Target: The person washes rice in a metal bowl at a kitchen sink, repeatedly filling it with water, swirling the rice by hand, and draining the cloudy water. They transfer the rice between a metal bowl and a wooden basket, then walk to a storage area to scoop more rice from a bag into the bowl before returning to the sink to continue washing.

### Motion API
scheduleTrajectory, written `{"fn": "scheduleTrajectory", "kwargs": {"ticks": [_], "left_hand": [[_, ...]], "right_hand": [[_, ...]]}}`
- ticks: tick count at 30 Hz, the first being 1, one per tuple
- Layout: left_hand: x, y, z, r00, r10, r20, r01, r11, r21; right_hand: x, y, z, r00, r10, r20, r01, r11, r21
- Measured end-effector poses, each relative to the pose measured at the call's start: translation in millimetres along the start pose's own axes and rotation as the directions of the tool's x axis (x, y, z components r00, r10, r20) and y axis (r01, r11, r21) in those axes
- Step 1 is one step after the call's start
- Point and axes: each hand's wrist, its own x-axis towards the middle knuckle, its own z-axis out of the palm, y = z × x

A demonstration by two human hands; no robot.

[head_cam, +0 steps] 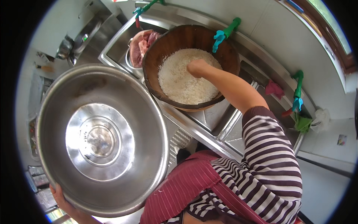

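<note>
My right hand (197,68) is pushed into white rice grains (186,89) inside a round wooden tub (152,65), its fingers hidden, so whether they hold any grains cannot be seen. The tub rests over a stainless steel sink at the top centre. At the lower left my left hand (60,197) grips the rim of a large, wide stainless steel basin (145,173), tilted so that its bare inside faces the camera. The basin's far rim is close beside the tub.
Raw meat (137,50) lies in the sink left of the tub. Green pipe taps with blue handles (219,37) stick out from the wall, one over the tub's rim. A pink cloth (274,89), a green cloth (302,123) and a plastic bag (321,119) are at the right.
</note>
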Motion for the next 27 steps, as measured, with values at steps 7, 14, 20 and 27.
{"fn": "scheduleTrajectory", "kwargs": {"ticks": [7,14,20,27], "left_hand": [[5,12,2,0.972,-0.227,-0.068,0.154,0.824,-0.546],[-8,-31,-49,0.773,-0.561,0.295,0.52,0.295,-0.802],[-17,-21,-92,0.853,-0.407,0.326,0.411,0.139,-0.901],[-32,-7,-160,0.881,-0.055,0.47,0.46,-0.131,-0.878]], "right_hand": [[-80,22,-36,0.857,0.418,-0.301,-0.197,0.807,0.557],[-300,73,-86,0.432,0.817,-0.382,-0.729,0.566,0.385],[-430,77,-119,0.153,0.988,-0.022,-0.962,0.154,0.227],[-463,36,-191,0.471,0.874,0.118,-0.879,0.476,-0.016]]}}
